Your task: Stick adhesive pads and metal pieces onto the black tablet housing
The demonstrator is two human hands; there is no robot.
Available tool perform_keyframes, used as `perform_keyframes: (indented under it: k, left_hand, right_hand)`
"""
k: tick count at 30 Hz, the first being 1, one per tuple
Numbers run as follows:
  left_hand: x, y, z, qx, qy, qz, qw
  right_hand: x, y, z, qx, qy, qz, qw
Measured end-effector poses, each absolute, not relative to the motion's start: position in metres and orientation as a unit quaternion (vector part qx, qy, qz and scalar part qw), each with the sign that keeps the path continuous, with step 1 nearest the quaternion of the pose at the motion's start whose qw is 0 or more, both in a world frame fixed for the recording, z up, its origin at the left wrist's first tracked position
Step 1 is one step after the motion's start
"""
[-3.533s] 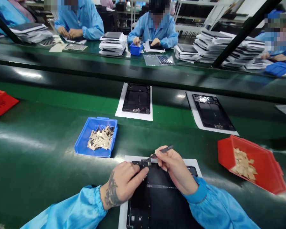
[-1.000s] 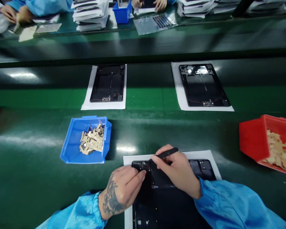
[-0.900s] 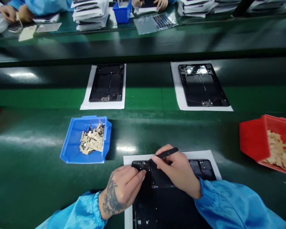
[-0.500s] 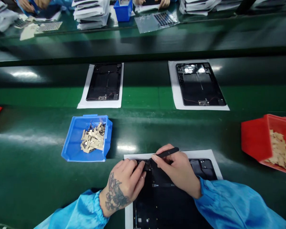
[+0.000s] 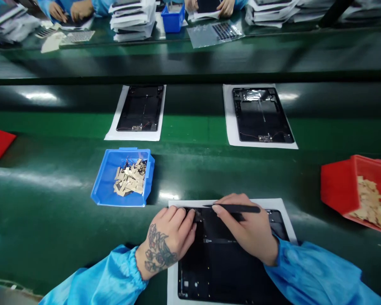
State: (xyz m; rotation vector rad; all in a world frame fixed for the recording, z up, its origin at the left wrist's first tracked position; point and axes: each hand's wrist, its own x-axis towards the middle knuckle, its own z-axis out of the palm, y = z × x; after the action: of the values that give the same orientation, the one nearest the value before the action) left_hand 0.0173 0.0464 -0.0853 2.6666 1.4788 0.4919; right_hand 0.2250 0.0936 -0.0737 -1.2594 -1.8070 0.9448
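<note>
Black tweezers (image 5: 241, 208) are gripped in my right hand (image 5: 249, 231), their tips pointing left above the top edge of a black tablet housing (image 5: 228, 271). The housing lies on a white sheet (image 5: 173, 279) in front of me. My left hand (image 5: 168, 241) rests at the housing's upper left corner, fingers curled and pressed together by a small dark part (image 5: 197, 217). Whether the fingertips hold that part or only press on it is hidden.
A blue bin (image 5: 98, 188) with small tan and dark pieces stands left. At right a red bin (image 5: 336, 186) holds tan pieces. Two more tablet housings (image 5: 139, 108) (image 5: 260, 118) lie on sheets beyond. Co-workers' hands (image 5: 81, 10) and paper stacks (image 5: 133, 21) are across.
My right hand has moved slightly right and the tweezers have swung to lie nearly level, tips drawn away from the left fingertips. My left hand stays at the corner. The view has shifted slightly.
</note>
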Motion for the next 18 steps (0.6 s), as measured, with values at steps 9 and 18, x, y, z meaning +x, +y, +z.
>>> perform_keyframes:
  k: [9, 18]
  left_hand:
    - [0.0163, 0.0476, -0.0829, 0.864, 0.473, 0.17, 0.038]
    - [0.0161, 0.0465, -0.0826, 0.863, 0.476, 0.16, 0.048]
  right_hand:
    - [0.2225, 0.094, -0.0676, -0.542, -0.63, 0.47, 0.297]
    - [0.2218, 0.0957, -0.0712, -0.565, -0.53, 0.563, 0.289]
